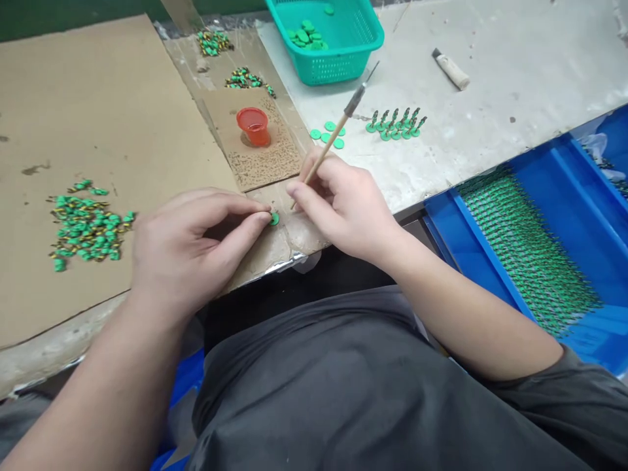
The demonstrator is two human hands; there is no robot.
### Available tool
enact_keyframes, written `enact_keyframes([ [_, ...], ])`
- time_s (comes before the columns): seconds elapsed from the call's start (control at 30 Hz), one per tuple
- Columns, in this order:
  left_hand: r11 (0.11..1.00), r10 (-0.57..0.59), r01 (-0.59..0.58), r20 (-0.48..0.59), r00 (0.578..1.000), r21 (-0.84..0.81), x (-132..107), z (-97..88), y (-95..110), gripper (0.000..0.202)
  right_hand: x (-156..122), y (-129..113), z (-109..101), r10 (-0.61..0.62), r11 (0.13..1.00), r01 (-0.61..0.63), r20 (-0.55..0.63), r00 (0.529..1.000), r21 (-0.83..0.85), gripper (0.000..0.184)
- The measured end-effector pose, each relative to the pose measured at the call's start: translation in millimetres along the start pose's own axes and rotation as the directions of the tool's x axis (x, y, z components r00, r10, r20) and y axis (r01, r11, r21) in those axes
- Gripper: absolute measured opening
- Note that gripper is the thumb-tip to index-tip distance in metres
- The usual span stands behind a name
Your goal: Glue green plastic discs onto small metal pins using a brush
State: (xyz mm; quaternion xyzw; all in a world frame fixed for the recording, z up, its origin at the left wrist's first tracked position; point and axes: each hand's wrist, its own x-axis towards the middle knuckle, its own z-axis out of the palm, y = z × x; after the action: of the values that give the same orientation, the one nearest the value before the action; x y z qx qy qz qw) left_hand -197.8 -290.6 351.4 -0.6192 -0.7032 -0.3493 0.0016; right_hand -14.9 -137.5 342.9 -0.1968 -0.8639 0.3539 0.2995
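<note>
Left hand (189,242), green disc (275,219) (partly hidden), brush (331,140)

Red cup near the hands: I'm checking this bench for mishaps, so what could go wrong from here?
The open red cup stands on cardboard close by, so a knock might spill any contents.
The left hand holds a small green disc near the bench edge, so a slip could drop it.
The right hand holds a brush near some upright figures, so a sideways sweep might topple them.
</note>
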Motion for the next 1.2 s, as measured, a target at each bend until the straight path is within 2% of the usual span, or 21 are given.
enact_keyframes([
  [0.17, 1.000, -0.010, 0.010, 0.022, 1.000, 0.007, -1.7, -3.7, 0.2, 0.016, -4.9, -0.6, -3.7, -0.043, 0.999, 0.044, 0.049, 0.998, -0.015, 0.030],
  [0.27, 0.997, 0.050, -0.055, 0.081, 0.995, 0.061, -0.5, -4.5, -4.6, 0.020, -1.9, -4.2, -3.8, -0.077, 0.997, 0.078, 0.099, 0.992, -0.008, 0.032],
  [0.47, 0.992, 0.113, -0.120, 0.128, 0.985, 0.044, 3.4, -2.5, -7.6, 0.010, 3.3, -8.3, 1.2, -0.126, 0.992, 0.129, 0.168, 0.978, -0.006, 0.036],
  [0.63, 0.996, 0.079, -0.083, 0.128, 0.989, 0.028, 3.6, -3.4, -5.0, 0.012, 3.6, -9.0, 5.9, -0.143, 0.988, 0.150, 0.180, 0.973, -0.025, 0.032],
  [0.83, 0.998, 0.053, -0.058, 0.128, 0.990, 0.034, 1.8, -3.7, -5.4, 0.015, 3.2, -6.9, 8.7, -0.139, 0.987, 0.152, 0.190, 0.972, -0.053, 0.036],
  [1.0, 0.998, 0.050, -0.054, 0.136, 0.989, 0.027, 2.0, -4.0, -5.0, 0.020, 4.1, -9.3, 8.5, -0.183, 0.982, 0.190, 0.182, 0.966, -0.020, 0.025],
  [1.1, 0.998, 0.052, -0.055, 0.133, 0.990, 0.018, 2.0, -3.8, -3.4, 0.021, 4.1, -14.7, 7.7, -0.155, 0.987, 0.162, 0.195, 0.968, -0.018, 0.018],
  [1.2, 1.000, -0.028, 0.026, 0.125, 0.992, 0.014, 1.8, -2.5, -2.2, 0.021, 3.1, -18.7, 10.2, -0.166, 0.984, 0.174, 0.203, 0.965, -0.021, 0.019],
])
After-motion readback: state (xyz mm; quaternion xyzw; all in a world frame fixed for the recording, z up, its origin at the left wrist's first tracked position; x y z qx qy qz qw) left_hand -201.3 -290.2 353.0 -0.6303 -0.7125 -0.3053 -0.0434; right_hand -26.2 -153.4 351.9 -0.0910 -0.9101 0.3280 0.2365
